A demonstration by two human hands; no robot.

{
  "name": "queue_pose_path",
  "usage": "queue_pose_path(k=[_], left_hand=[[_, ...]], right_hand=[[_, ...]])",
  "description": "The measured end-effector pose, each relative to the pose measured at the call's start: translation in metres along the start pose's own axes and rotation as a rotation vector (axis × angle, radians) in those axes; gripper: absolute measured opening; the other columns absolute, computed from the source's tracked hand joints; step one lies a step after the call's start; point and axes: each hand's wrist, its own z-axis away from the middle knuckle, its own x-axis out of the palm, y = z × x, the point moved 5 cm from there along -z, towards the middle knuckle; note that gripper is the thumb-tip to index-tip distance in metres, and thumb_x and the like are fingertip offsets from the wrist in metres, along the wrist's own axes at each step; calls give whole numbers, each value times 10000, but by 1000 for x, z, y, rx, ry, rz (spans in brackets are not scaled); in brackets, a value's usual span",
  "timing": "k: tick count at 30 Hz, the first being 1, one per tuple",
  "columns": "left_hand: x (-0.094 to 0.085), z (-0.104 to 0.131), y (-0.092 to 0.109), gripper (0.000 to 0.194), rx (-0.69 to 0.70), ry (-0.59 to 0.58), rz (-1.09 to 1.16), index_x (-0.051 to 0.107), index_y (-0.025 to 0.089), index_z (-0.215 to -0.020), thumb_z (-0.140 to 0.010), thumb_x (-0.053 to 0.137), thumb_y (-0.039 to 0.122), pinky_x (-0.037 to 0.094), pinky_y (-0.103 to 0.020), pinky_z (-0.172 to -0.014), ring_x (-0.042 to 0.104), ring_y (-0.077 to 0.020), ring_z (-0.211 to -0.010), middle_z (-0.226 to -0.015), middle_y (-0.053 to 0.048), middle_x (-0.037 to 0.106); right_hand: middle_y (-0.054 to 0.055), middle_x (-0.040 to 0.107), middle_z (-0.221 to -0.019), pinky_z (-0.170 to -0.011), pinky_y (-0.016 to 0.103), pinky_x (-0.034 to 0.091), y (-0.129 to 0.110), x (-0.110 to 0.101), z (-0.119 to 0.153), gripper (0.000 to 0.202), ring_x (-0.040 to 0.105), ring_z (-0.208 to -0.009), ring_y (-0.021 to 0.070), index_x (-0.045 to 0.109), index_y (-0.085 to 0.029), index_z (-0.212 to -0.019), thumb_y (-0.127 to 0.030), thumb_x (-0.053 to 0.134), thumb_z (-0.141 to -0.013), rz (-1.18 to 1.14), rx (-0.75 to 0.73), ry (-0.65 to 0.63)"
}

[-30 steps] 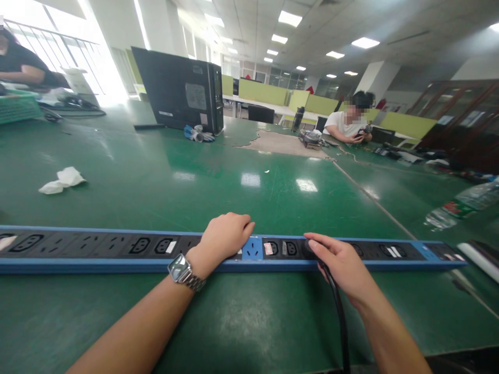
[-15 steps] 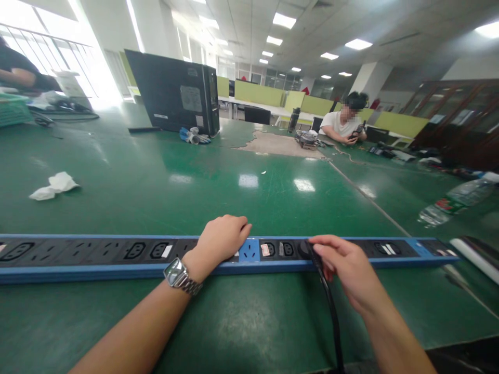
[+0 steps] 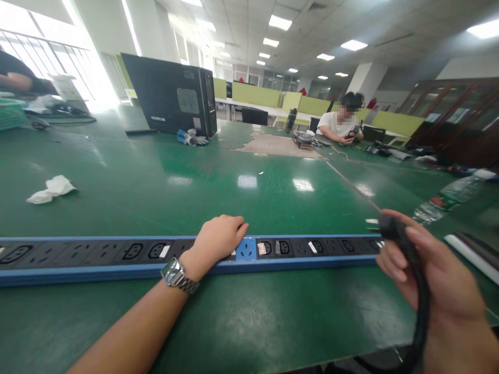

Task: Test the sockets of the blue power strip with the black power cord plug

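A long blue power strip (image 3: 117,271) with black socket panels lies across the table in front of me. My left hand (image 3: 219,237), with a watch at its wrist, rests on top of it beside the blue socket (image 3: 246,249); its fingers curl over the far edge. Off to the right, my right hand (image 3: 436,270) is raised and closed around a black power plug (image 3: 391,227). Metal pins stick out of the plug toward the left, clear of the sockets. The black cable (image 3: 421,306) hangs from the plug along my palm.
The green tabletop (image 3: 202,192) has a torn patch (image 3: 273,144) farther back. A computer tower (image 3: 171,96), gloves (image 3: 192,137), crumpled tissue (image 3: 52,189) and a plastic bottle (image 3: 452,200) stand or lie around. A person (image 3: 339,124) sits across the table, another at far left.
My right hand has pulled the plug out of the strip and carried it right and toward me. Sockets it covered now show. My left hand stays on the strip.
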Motion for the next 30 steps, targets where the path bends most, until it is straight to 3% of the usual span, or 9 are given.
queue_pose_path(k=[3, 6, 8, 15, 19, 21, 24, 25, 30], left_hand=[[0, 0, 0, 383, 1, -4, 3, 651, 216, -847, -968, 330, 387, 498, -348, -696, 693, -268, -843, -889, -82, 723], [0, -1, 0, 383, 3, 2, 8, 656, 215, -850, -965, 334, 387, 502, -352, -703, 693, -268, -842, -887, -86, 722], [0, -1, 0, 385, 2, 9, 11, 660, 215, -857, -964, 333, 388, 503, -355, -712, 692, -270, -851, -893, -89, 721], [-1, 2, -1, 384, 4, 16, 13, 665, 217, -864, -965, 342, 399, 502, -338, -719, 690, -255, -860, -900, -80, 723], [1, 1, -1, 386, 9, 16, 15, 667, 217, -860, -964, 343, 398, 501, -335, -719, 689, -256, -864, -898, -80, 721], [1, 1, -1, 388, 10, 17, 18, 667, 217, -855, -964, 340, 396, 501, -337, -716, 690, -258, -859, -890, -80, 719], [1, 1, -1, 389, 3, 18, 23, 666, 214, -857, -963, 339, 395, 500, -334, -705, 690, -258, -851, -885, -80, 718], [0, 1, 0, 388, 3, 18, 24, 666, 214, -861, -964, 339, 396, 499, -331, -705, 689, -255, -852, -887, -80, 718], [0, 2, 0, 394, 11, 22, 28, 667, 215, -872, -969, 333, 400, 502, -335, -719, 686, -252, -861, -895, -81, 716]], right_hand=[[-42, 507, -476, -364, 219, 293, 3, -46, -15, 495, 423, -367, 105, 612, -212, -1135, -498, 674, -736, 370, 66, 139], [-32, 538, -492, -364, 234, 315, 26, -69, -31, 613, 439, -362, 114, 606, -161, -1184, -578, 634, -736, 698, 174, 94], [-40, 516, -472, -367, 247, 326, 35, -74, -39, 639, 441, -347, 122, 600, -145, -1212, -604, 559, -769, 826, 166, 53], [-4, 547, -444, -392, 297, 366, 42, -74, -57, 657, 499, -338, 174, 654, -115, -1199, -591, 416, -813, 1282, 92, -95], [55, 684, -602, -536, 333, 471, 22, -80, -68, 666, 647, -545, 237, 681, -143, -1206, -629, 498, -789, 1433, -1, -202], [88, 734, -738, -605, 360, 493, -3, -82, -74, 664, 678, -661, 274, 709, -158, -1156, -659, 554, -750, 1447, -68, -138], [127, 746, -906, -674, 403, 483, -38, -77, -79, 638, 678, -787, 316, 713, -186, -1104, -693, 477, -797, 1442, -210, 146], [137, 739, -972, -710, 408, 480, -40, -69, -80, 627, 673, -849, 320, 705, -186, -1100, -683, 437, -828, 1428, -257, 183], [148, 716, -1082, -870, 405, 476, 13, -28, -82, 536, 643, -1025, 301, 705, -158, -1008, -598, 454, -835, 1344, -307, -75]])
